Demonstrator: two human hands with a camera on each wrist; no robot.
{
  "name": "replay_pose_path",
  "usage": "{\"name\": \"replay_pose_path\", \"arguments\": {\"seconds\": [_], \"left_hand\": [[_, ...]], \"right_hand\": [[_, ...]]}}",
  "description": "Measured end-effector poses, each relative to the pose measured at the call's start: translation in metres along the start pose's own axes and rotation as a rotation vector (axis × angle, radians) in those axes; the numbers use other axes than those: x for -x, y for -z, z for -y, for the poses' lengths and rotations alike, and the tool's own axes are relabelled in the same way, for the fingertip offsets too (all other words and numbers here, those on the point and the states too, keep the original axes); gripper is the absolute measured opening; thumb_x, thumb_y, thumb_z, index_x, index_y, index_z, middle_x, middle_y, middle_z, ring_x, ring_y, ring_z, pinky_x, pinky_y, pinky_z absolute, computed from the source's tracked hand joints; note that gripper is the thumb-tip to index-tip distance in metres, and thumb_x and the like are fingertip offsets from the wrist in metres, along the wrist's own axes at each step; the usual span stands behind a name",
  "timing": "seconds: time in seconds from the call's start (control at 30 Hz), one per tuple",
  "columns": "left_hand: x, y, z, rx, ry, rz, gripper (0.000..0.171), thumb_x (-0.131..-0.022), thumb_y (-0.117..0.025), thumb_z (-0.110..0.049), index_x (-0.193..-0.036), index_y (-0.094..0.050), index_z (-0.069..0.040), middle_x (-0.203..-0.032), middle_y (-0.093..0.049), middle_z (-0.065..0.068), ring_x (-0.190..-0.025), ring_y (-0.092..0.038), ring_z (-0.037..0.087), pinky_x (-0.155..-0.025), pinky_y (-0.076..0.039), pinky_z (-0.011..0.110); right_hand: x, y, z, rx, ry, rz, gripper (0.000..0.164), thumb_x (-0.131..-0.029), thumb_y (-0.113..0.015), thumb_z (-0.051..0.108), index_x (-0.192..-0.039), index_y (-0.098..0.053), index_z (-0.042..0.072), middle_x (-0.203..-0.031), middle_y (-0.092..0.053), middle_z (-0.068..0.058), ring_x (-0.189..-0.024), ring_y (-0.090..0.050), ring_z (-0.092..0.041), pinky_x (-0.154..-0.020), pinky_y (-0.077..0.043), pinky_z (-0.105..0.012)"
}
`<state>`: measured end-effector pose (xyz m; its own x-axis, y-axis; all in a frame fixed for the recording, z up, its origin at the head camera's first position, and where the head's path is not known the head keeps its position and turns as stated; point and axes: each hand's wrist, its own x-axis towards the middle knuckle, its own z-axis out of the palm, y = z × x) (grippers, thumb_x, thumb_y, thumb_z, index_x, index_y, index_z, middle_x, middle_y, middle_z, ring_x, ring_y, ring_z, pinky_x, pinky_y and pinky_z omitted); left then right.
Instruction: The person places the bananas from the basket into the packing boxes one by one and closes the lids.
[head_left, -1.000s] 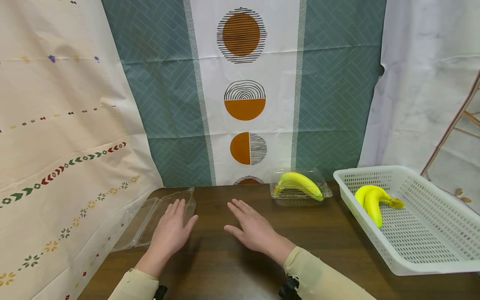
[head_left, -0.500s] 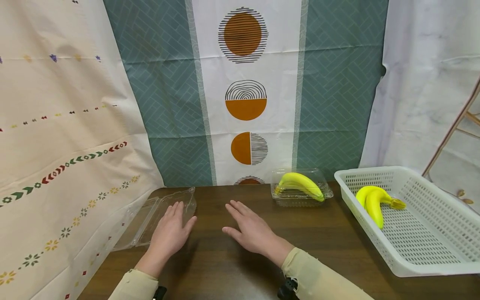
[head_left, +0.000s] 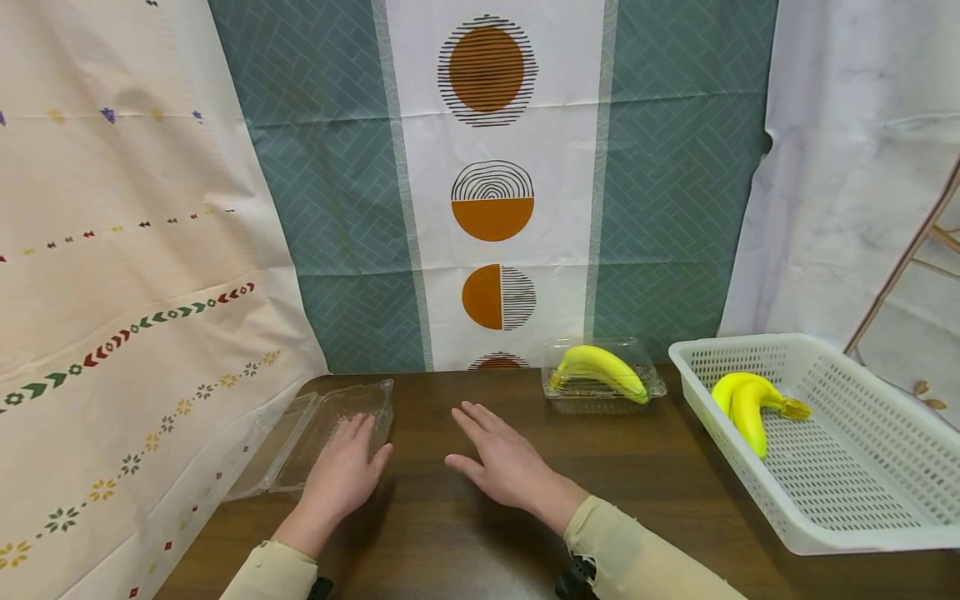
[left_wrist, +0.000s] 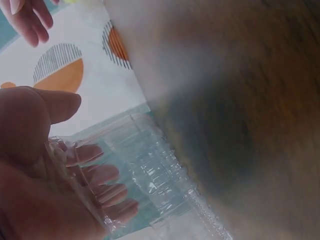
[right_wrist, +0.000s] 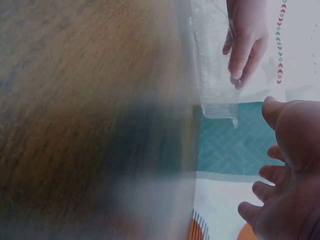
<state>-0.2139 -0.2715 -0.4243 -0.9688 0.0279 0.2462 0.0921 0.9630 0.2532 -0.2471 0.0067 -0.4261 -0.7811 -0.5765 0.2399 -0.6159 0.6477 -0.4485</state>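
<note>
Unfolded clear box (head_left: pixel 313 437) on desk's (head_left: pixel 435 533) L side; L hand (head_left: pixel 341 475) at it, fingers seen thru plastic, thumb apart. R hand (head_left: pixel 506 458) above desk, fingers straight, thumb spread. Farther R: banana (head_left: pixel 600 368) in/on 2nd box (head_left: pixel 592 407), can't tell; bananas (head_left: pixel 750 407) in basket (head_left: pixel 750 479).

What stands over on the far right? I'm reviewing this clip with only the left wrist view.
Observer: The head view shows a white basket there, with bananas in it.
Operator: Is the clear container at the left grip the only one?
Observer: No, a second container sits just left of the basket, with a banana in it.
Operator: My view cuts off the first one. Is it open?
Observer: Yes, the head view shows it spread open, its two halves side by side.
</note>
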Motion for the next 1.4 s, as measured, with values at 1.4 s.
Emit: {"name": "replay_pose_path", "arguments": {"seconds": [1.4], "left_hand": [[0.018, -0.012, -0.015, -0.019, -0.143, 0.012, 0.046, -0.105, -0.067, -0.004, -0.152, -0.064, -0.001, -0.155, -0.058, 0.030, -0.147, -0.050, 0.056, -0.116, -0.041, 0.074]], "right_hand": [[-0.008, 0.003, -0.015, -0.005, -0.034, 0.028, 0.076, -0.111, -0.065, 0.049, -0.173, -0.040, 0.012, -0.180, -0.032, -0.010, -0.166, -0.029, -0.033, -0.128, -0.034, -0.060]]}}
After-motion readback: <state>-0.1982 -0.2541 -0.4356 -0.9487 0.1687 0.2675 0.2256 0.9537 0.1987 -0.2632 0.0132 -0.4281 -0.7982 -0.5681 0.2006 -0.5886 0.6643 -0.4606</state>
